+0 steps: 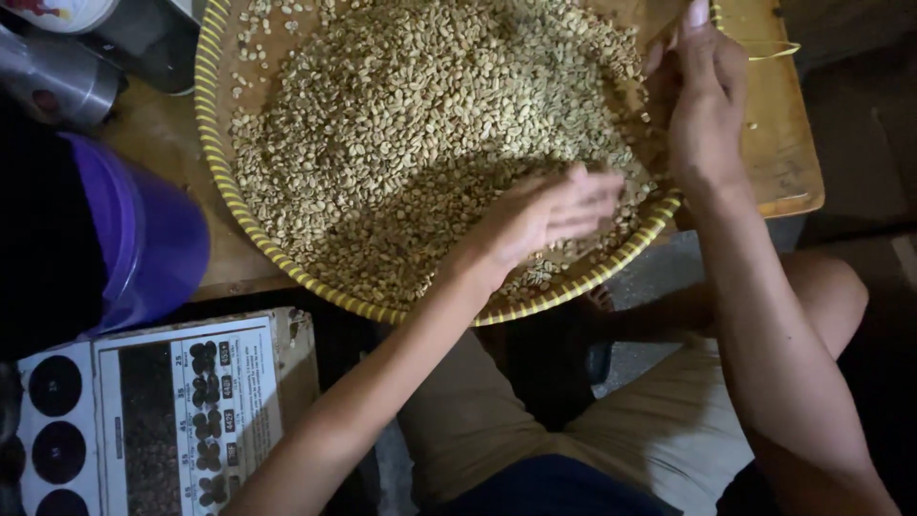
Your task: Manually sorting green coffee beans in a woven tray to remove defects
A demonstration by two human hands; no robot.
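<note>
a wide, round woven tray with a yellow-striped rim fills the upper middle of the frame, heaped with pale greenish-tan beans. it sits on a wooden table whose right edge shows in the upper right.

the left hand lies in the middle of the frame, palm down, flat on the beans near the tray's lower right rim. its fingers are stretched out and held loosely together, a little blurred, and they clasp nothing that i can see. the forearm runs down from it toward the lower left.

the right hand is at the upper right, over the right edge of the tray, fingers pointing up toward the top of the frame. the fingers are drawn close together, but whether they pinch a bean i cannot tell.

at the left edge a purple plastic tub stands beside the tray, and above it in the upper left corner there is a grey metal vessel. in the lower left lies a printed chart with dark round swatches and small pictures of beans. below the tray, the person's knees in light shorts show at the bottom.
</note>
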